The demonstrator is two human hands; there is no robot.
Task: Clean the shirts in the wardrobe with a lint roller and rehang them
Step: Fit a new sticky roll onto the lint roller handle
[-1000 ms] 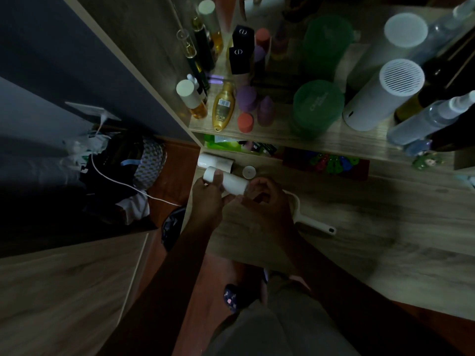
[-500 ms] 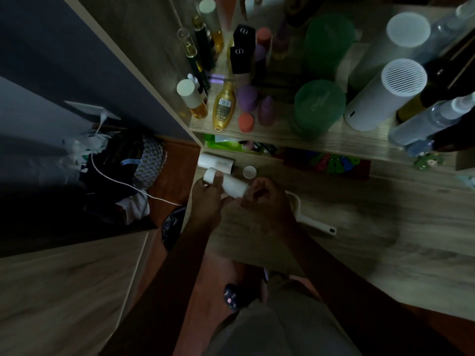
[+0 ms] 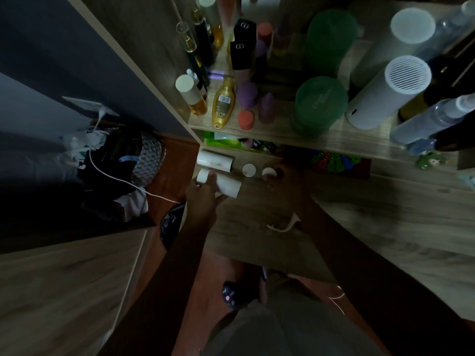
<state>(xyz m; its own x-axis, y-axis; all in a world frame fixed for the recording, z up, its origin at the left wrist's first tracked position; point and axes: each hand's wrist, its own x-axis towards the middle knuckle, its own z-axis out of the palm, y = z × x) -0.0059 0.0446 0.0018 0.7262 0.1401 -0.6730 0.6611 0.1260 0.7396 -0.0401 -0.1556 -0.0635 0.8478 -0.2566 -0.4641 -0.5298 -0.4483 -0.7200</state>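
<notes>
In the dim light my left hand [image 3: 203,201] grips a white lint roll [image 3: 226,186] over the lower wooden shelf [image 3: 257,235]. A second white roll [image 3: 216,161] lies just behind it. My right hand [image 3: 285,186] is stretched to the right of the roll, its fingertips pinched on a small white cap [image 3: 268,172]. Another white cap [image 3: 248,170] sits on the shelf beside it. The white lint roller handle [image 3: 282,227] lies on the shelf, mostly hidden under my right forearm. No shirt is in view.
The upper shelf [image 3: 295,136] is crowded with bottles, a golden bottle [image 3: 223,106], green jars [image 3: 318,104] and a white cylinder [image 3: 385,93]. Bags and a white cable [image 3: 123,183] lie on the floor at left. My slippered foot [image 3: 231,294] stands below.
My right hand has let go of the roll and moved right and back, with a small white cap now at its fingertips. My left hand still holds the roll.
</notes>
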